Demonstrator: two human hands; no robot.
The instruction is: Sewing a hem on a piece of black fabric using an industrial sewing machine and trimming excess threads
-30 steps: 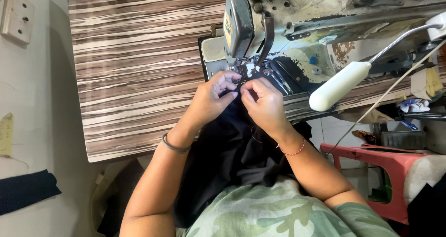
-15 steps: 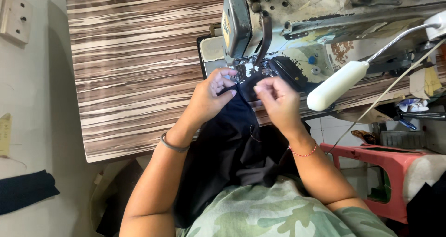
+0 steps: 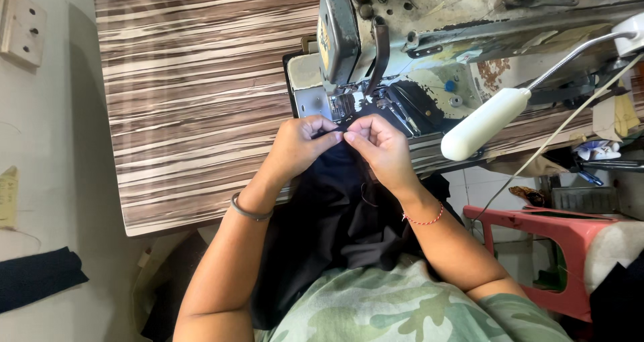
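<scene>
Two hands, left hand (image 3: 298,144) and right hand (image 3: 379,144), are pinched on dark cloth (image 3: 335,208) just before the sewing machine (image 3: 376,67), its edge kept taut and aligned.

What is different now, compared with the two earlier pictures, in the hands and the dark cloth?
The right hand came back from the machine's foot toward the left hand; both now pinch the dark cloth edge together, fingertips meeting. The sewing machine, lamp and striped table stayed put.
</scene>
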